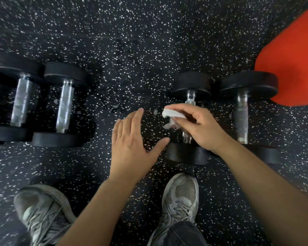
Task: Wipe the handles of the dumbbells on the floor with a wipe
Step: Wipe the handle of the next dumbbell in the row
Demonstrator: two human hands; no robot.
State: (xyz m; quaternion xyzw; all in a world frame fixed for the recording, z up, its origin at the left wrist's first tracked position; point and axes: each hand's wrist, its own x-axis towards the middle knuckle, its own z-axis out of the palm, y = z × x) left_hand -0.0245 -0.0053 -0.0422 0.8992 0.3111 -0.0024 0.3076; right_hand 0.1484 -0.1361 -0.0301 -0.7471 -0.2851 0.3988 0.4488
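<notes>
Pinching a crumpled white wipe [170, 115] between fingers and thumb, the right hand [200, 126] hovers over the handle of the third dumbbell [189, 119] at right of centre in the head view. Beside it, mid-frame, the left hand [132, 148] is spread flat, grasping nothing. A fourth dumbbell [245, 112] lies just right, near a red pad [292, 59]. Two more dumbbells [43, 103] lie at left on the speckled floor [132, 41]. Grey sneakers [180, 197] fill the bottom.

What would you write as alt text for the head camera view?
A right hand pinches a white wipe over a dumbbell handle on speckled black flooring. The open left hand hovers beside it; three more dumbbells lie alongside.
</notes>
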